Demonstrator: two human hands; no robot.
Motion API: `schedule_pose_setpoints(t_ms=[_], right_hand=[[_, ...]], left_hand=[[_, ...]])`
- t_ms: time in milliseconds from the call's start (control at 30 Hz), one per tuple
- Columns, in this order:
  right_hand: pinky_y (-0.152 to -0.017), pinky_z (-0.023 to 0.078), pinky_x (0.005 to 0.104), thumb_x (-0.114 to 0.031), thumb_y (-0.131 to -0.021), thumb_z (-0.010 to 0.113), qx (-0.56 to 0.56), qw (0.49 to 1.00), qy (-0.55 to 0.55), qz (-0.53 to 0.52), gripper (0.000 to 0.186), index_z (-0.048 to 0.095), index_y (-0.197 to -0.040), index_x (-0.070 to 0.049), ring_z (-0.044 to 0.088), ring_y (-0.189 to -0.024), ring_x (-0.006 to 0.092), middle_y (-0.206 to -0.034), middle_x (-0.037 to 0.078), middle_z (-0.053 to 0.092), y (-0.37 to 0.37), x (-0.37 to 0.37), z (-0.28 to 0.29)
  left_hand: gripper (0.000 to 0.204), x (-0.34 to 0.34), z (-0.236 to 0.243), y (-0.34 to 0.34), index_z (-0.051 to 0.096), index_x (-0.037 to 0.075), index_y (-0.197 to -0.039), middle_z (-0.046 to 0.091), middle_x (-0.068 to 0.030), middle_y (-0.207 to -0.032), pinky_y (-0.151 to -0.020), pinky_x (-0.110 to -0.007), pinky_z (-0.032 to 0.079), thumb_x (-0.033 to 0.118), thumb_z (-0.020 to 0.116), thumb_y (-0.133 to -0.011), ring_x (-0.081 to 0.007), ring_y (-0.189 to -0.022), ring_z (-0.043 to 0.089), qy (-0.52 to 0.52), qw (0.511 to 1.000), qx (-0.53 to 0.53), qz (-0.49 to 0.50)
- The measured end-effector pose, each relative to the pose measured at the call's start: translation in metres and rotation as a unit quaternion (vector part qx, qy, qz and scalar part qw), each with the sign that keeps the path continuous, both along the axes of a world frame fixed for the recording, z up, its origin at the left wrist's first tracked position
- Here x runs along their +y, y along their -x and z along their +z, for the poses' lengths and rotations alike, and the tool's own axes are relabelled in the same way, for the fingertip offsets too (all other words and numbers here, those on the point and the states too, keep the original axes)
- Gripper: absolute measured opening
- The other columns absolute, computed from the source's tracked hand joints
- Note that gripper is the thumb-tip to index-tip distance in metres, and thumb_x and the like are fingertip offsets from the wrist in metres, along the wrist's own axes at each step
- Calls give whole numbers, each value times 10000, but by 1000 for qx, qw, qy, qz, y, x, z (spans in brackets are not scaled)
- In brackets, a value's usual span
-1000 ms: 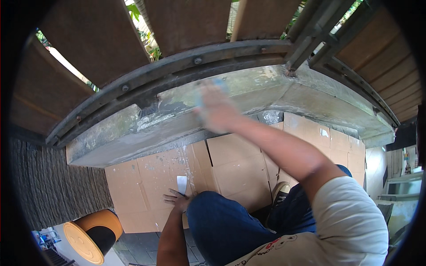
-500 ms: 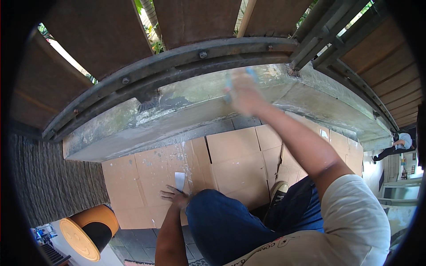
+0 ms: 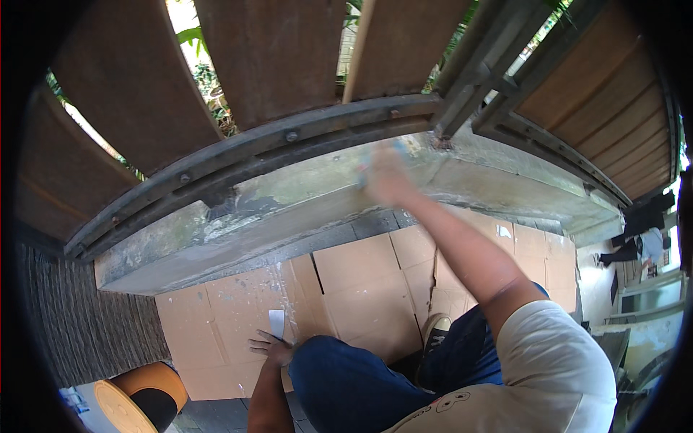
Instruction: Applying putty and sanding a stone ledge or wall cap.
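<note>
My right hand (image 3: 386,177), blurred by motion, reaches out to the top of the low concrete ledge (image 3: 317,173). It is closed on a light-blue thing (image 3: 398,146) with a bit of pink, too smeared to name. Green stains and flaking patches cover the ledge around it. Down at the left, my left hand (image 3: 271,348) rests low over the cardboard (image 3: 361,256) with its fingers spread. A putty knife's pale flat blade (image 3: 276,321) sticks out of it by the thumb side; the handle is hidden under the hand.
A wooden slatted gate (image 3: 271,58) with a bolted metal rail (image 3: 238,148) rises behind the ledge. My shoe (image 3: 435,332) stands on the cardboard. An orange-and-black round stool-like thing (image 3: 137,400) is at the lower left. Another person (image 3: 642,245) is far right.
The view has tilted, so the whole scene sits lower and further left. My right hand still moves in a blur over the ledge; my left hand stays at the same spot on the cardboard.
</note>
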State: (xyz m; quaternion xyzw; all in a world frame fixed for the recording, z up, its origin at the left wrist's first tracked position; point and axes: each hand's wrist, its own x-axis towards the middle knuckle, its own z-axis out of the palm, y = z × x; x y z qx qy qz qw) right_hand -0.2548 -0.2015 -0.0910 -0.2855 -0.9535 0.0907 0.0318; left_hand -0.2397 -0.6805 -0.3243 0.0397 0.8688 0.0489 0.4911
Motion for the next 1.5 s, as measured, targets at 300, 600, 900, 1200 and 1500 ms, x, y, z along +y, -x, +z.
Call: schedule_pose_setpoints(t_ms=[300, 600, 900, 1200, 1500], right_hand=[[-1173, 126, 449, -386, -971, 348, 17, 995, 7, 95, 675, 264, -1426, 106, 196, -1429, 370, -1514, 258, 244, 56, -105, 14], [-1172, 118, 463, -421, -971, 345, -150, 981, 52, -114, 661, 351, -1390, 91, 186, -1427, 387, -1500, 276, 264, 39, 8, 50], [-1167, 123, 478, -447, -972, 342, -74, 992, -59, 78, 688, 325, -1401, 91, 192, -1421, 381, -1487, 271, 287, -13, 30, 11], [-1167, 121, 461, -465, -985, 255, 88, 995, -46, 21, 684, 304, -1433, 50, 185, -1428, 362, -1511, 253, 253, -28, 22, -19], [-1179, 95, 439, -496, -977, 272, 41, 996, -76, 14, 731, 259, -1456, 55, 149, -1441, 381, -1508, 287, 232, -30, 43, -18]], left_hand=[[1028, -22, -37, -13, -220, 98, -1471, -242, -373, -1464, -1075, -699, 23, 289, 584, -858, -620, -1319, -199, 52, 987, 125, 90], [1255, 17, 0, -6, -265, -3, -1421, -281, -420, -1412, -1025, -723, -95, 427, 702, -747, -654, -1259, -269, 11, 997, 71, 20], [1475, -11, 2, -4, -295, -104, -1361, -356, -349, -1417, -965, -747, -168, 681, 727, -642, -642, -1211, -354, 36, 997, 48, -54], [1472, -17, 11, -6, -302, -82, -1369, -380, -328, -1415, -1013, -711, -144, 621, 770, -643, -617, -1221, -372, 30, 998, 44, 19], [1433, -10, 19, -1, -260, -99, -1383, -384, -313, -1420, -1008, -720, -143, 632, 743, -666, -634, -1209, -368, 40, 999, 30, -7]])
